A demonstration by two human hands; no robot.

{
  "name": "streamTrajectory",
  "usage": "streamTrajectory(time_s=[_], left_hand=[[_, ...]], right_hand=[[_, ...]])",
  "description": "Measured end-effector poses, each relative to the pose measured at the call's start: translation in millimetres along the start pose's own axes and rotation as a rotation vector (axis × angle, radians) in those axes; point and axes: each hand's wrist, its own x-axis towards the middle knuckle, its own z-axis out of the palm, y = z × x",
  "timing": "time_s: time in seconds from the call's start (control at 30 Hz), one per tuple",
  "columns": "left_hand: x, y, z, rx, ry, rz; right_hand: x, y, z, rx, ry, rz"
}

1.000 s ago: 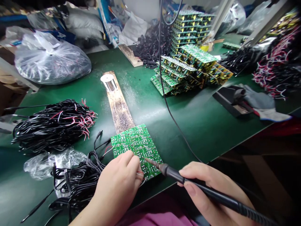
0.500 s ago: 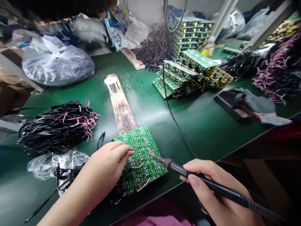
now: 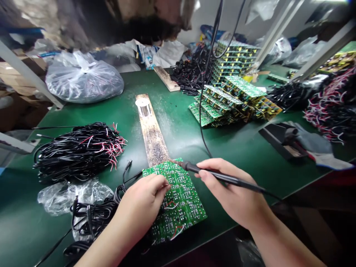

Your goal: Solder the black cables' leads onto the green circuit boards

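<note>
My left hand (image 3: 148, 198) is closed in a pinch over the green circuit board (image 3: 191, 202), with what looks like a thin wire end at its fingertips. A black cable (image 3: 135, 177) runs in behind this hand. My right hand (image 3: 233, 189) grips a black soldering iron (image 3: 219, 176) like a pen. Its tip points left at the board's far edge, by the near end of a scorched wooden strip (image 3: 152, 135); whether it touches is unclear. Red and white wire ends (image 3: 178, 231) stand on the board. A solder spool (image 3: 144, 107) sits on the strip's far end.
Bundled black cables (image 3: 78, 150) and a crumpled clear bag (image 3: 63, 198) lie left, a full plastic bag (image 3: 85, 79) behind. Stacked circuit boards (image 3: 233, 98) stand back right. A black tray (image 3: 280, 141) and grey glove (image 3: 314, 142) lie right. The iron's cord (image 3: 201, 126) hangs down. A dark object (image 3: 125, 22) overhangs.
The soldering iron has moved from over the middle of the board to its far edge, by the wooden strip. My left hand stays pinched over the board. The camera view has shifted.
</note>
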Motion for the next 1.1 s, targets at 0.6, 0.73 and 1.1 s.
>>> streamTrajectory(time_s=[0.6,0.73,1.1], left_hand=[[-2.4,-4.5,9.0,0.103,0.078,0.047],[-3.1,-5.3,9.7,0.110,0.092,0.050],[-2.2,-6.6,5.1,-0.006,0.031,0.033]], right_hand=[[42.9,-12.7,48.7,-0.095,-0.150,-0.078],[42.5,-13.2,51.0,-0.108,-0.151,-0.071],[11.1,-12.3,16.8,-0.143,-0.002,0.013]])
